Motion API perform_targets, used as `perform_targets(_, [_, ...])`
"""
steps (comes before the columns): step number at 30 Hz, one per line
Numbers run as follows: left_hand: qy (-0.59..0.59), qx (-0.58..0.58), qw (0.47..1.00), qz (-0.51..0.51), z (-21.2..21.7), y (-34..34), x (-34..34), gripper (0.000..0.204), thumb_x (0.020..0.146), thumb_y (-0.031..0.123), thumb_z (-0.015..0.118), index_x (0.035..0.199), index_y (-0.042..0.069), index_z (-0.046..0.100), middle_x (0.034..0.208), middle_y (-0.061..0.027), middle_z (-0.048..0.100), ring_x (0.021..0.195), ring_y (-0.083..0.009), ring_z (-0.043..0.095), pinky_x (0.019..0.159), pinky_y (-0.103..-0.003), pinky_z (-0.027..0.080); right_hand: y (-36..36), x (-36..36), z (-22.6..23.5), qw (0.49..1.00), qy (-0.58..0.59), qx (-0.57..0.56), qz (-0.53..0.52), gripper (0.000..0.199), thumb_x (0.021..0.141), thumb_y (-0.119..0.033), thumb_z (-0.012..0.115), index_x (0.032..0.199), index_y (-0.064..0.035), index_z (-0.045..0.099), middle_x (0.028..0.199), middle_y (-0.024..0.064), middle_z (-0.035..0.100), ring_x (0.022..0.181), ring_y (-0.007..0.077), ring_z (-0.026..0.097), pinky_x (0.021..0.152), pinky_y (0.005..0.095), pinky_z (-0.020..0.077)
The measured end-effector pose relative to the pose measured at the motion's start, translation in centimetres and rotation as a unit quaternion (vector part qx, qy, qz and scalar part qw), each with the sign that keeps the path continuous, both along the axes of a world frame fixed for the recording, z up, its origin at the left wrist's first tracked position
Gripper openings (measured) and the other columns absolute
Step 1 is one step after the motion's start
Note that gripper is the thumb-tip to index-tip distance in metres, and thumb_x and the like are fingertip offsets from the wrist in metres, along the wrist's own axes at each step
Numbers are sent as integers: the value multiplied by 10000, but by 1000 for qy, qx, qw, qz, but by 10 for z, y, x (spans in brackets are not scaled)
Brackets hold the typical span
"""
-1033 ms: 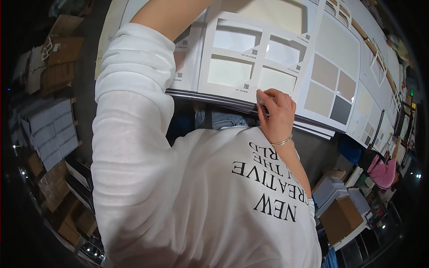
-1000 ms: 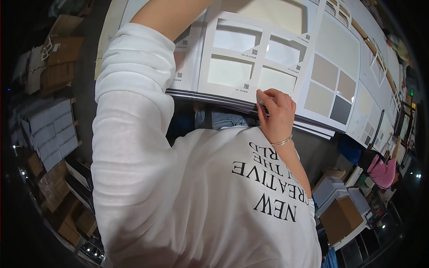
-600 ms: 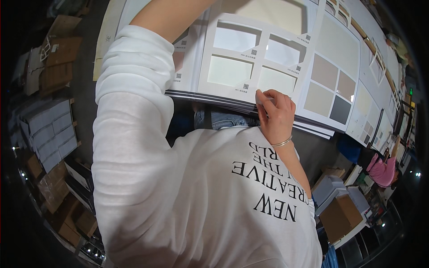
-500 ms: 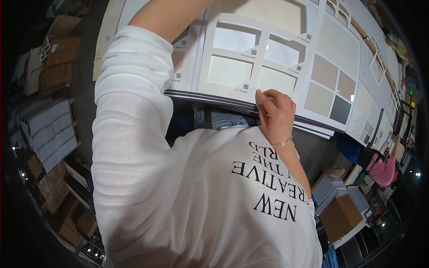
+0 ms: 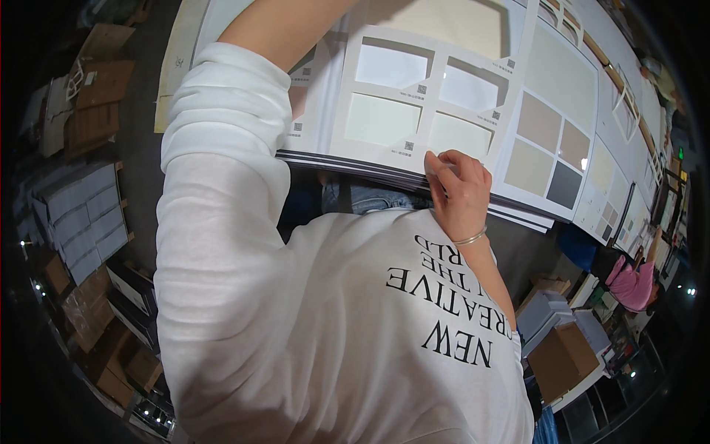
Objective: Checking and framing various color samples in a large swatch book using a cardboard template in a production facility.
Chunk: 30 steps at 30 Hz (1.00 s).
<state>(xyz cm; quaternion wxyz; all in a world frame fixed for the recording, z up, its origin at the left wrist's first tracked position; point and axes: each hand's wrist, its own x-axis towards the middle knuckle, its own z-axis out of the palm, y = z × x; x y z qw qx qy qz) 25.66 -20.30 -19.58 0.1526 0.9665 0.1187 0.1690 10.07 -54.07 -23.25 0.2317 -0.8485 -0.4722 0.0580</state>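
Note:
A white cut-out frame sheet (image 5: 383, 152) with rectangular windows lies on a colour sample board on the table, small print and square codes beside its openings. Pale panels in cream, white and light green show through the windows. My right hand (image 5: 462, 189), wearing a bracelet, has its fingers curled at the sheet's near edge, thumb and forefinger pinching there. Dark-edged boards (image 5: 355, 166) are layered underneath. My left forearm (image 5: 288, 29), its white sleeve pushed up, reaches across the far left part of the sheet. The left hand is beyond the top edge.
Right of the sheet lies another sample board (image 5: 556, 111) with beige, taupe and dark grey swatches. More boards and loose white frames (image 5: 625, 111) continue along the table. A person in pink (image 5: 632, 285) is farther right. Cartons (image 5: 103, 89) and a white stack (image 5: 85, 214) stand left.

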Motion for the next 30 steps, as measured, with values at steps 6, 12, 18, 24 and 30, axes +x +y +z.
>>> perform_targets(6, [11,-10,1000,6,-2,-2,-2,250,821,258,752,1039,139,729,1032,-44,725,995,-228,662,944,-446,405,-1,-1,-1,1000,-3,-2,0,336,763,-53,731,1083,-154,708,1039,20,620,938,206,581,870,393,392])
perform_targets(12, [-4,-11,1000,-3,-10,5,1,233,802,255,758,1010,153,731,1001,-43,725,971,-231,666,927,-439,411,0,-1,1,1000,-6,-8,0,329,768,-57,732,1079,-162,718,1031,16,623,934,203,581,861,383,392])
perform_targets(18, [-13,-6,1000,-6,-16,9,8,230,784,268,763,985,160,730,982,-42,722,959,-237,665,916,-437,414,0,5,-1,1000,-2,1,1,308,764,-74,743,1058,-164,728,1004,10,628,904,197,587,851,381,398])
perform_targets(24, [-24,-6,1000,-10,-21,8,7,244,775,269,764,987,155,724,985,-40,720,959,-235,662,907,-436,416,-2,5,-2,1000,-2,8,-3,310,757,-78,748,1053,-168,734,997,9,628,900,192,589,843,376,403])
perform_targets(30, [-37,-3,999,-24,-28,12,7,261,755,273,775,979,151,720,977,-48,714,946,-238,658,870,-431,440,-4,3,-7,1000,-10,9,-5,321,751,-71,741,1059,-162,730,1024,13,624,933,187,594,851,394,405])
